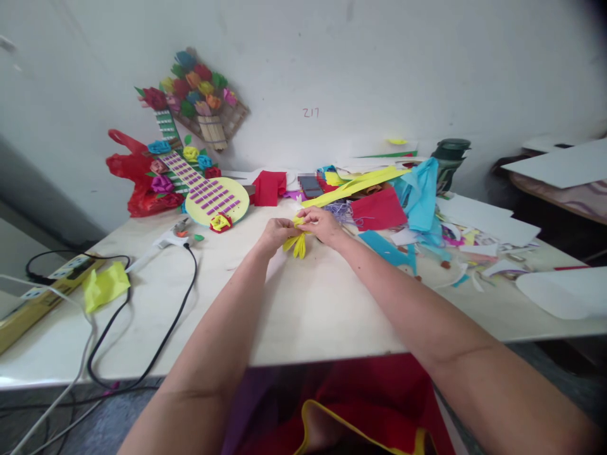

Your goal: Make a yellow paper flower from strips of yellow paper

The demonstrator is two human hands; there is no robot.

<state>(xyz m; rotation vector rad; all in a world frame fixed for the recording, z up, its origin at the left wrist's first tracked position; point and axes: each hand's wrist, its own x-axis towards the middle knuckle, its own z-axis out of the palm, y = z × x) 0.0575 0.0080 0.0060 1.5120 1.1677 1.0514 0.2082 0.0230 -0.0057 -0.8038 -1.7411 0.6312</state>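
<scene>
My left hand [275,232] and my right hand [322,225] meet over the middle of a pale table [303,309]. Both pinch a small folded yellow paper piece [298,243], whose cut strips hang down between them. Fingers of both hands are closed on it. A long yellow paper strip [355,184] lies just behind my right hand, beside a red paper sheet [378,210].
A paper guitar craft [208,193] with paper roses leans at the back left by a red plastic bag [130,167]. A glue gun [171,237] with black cord, a power strip [57,275] and crumpled yellow paper [105,285] lie left. Blue paper [420,196] and scraps clutter the right.
</scene>
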